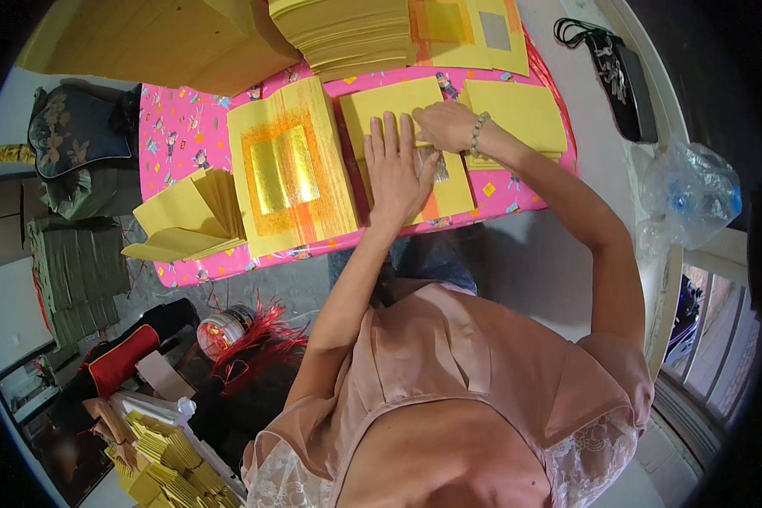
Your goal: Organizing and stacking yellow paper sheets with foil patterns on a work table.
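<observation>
A yellow paper sheet (453, 190) with a silvery patch and an orange area lies in front of me, partly folded over. My left hand (394, 173) rests flat on it, fingers stretched out. Beside it, my right hand (449, 125), with a beaded bracelet at the wrist, presses on the paper with curled fingers; what is inside them is hidden. Left of my hands stands a thick stack of yellow sheets (292, 169) with a shiny gold square on top. To the right lies a smaller pile of plain yellow sheets (521, 118).
A pink patterned cloth (186, 127) covers the table. Tall yellow paper stacks (339, 38) stand at the back; folded yellow papers (195, 216) lie at the left edge. A black pouch with keys (622, 85) and a clear plastic bag (694, 195) are at right. Another person's hand (114, 427) shows lower left.
</observation>
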